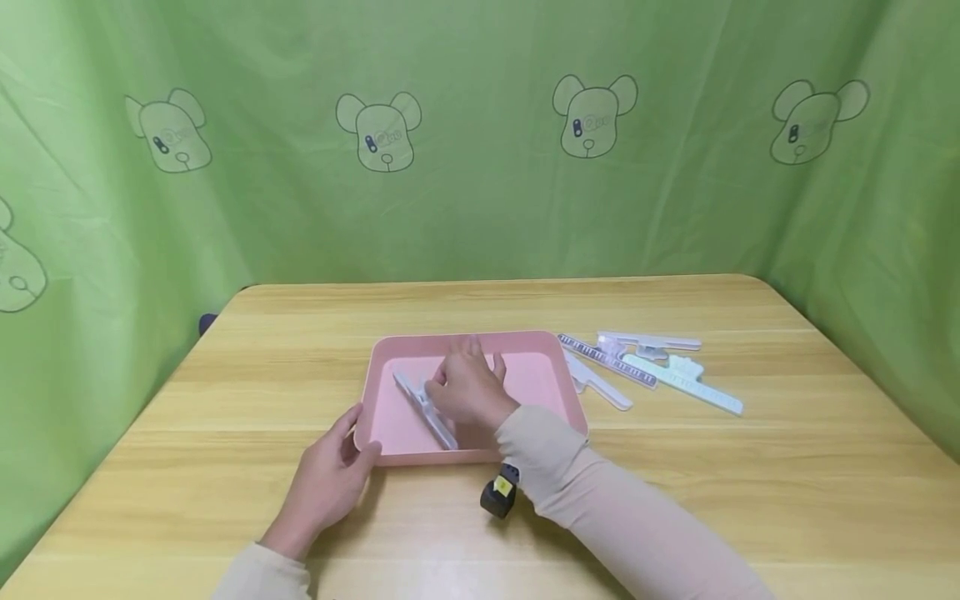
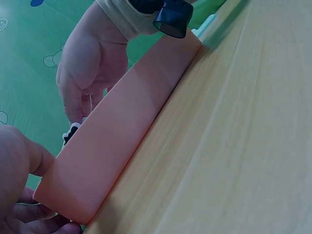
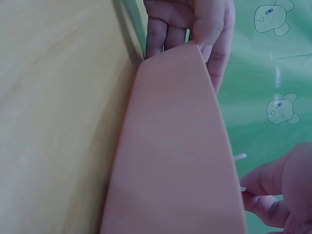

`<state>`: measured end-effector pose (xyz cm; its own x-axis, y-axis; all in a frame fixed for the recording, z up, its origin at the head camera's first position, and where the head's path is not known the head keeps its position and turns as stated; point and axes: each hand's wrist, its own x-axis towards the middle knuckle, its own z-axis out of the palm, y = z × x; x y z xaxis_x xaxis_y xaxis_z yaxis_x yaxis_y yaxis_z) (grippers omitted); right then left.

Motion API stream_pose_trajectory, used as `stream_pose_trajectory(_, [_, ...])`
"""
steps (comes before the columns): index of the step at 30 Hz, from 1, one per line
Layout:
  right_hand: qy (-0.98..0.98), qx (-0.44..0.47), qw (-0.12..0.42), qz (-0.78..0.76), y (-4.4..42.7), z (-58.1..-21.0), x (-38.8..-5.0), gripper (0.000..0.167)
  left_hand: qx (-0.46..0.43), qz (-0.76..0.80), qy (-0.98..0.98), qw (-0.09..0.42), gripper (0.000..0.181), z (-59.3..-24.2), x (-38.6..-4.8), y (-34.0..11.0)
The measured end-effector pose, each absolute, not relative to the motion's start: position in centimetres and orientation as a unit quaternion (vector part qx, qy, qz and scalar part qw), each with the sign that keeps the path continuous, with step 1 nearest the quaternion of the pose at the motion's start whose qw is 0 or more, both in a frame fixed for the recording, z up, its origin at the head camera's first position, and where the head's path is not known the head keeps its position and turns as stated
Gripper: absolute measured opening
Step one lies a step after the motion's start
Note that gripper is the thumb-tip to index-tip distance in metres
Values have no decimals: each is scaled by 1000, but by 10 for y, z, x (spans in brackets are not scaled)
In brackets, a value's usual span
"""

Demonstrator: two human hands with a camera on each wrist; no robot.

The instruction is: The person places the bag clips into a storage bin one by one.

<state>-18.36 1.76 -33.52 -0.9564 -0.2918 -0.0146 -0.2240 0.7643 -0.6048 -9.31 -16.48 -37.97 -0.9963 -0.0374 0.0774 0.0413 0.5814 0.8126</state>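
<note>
My left hand [image 1: 330,479] grips the front left corner of a pink tray [image 1: 480,457], thumb on the front wall and fingers along the left side. Inside the tray lies a long, pale plastic clip [image 1: 425,410], slanted across its left part. My right hand [image 1: 468,385] reaches over the front wall and pinches the clip's small tab between thumb and forefinger, as the right wrist view shows. The tray wall hides most of the clip in both wrist views. In the left wrist view a white tab with a dark pattern [image 2: 71,132] shows above the rim.
Right of the tray, several long clips lie loosely together on the wooden table [image 1: 750,500]: a white one [image 1: 600,383], a dark-patterned one [image 1: 611,362], a mint one [image 1: 693,387] and another white one [image 1: 667,342]. A green curtain [image 1: 480,217] surrounds the table.
</note>
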Motion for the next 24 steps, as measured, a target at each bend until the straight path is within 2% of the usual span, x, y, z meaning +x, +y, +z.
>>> stream_pose_trajectory(6, [938,-136,54,-314,19,-337,-184,29,1,-458,-888,43,62,-379,-93,-164])
stream_pose_trajectory(14, [941,-140,52,-303,21,-341,-182,40,-9,-447,-892,58,61,-383,-92,-165])
stream_pose_trajectory(24, [947,-140,44,-286,23,-345,-185,42,-13,-449,-892,55,62,-381,-91,-165])
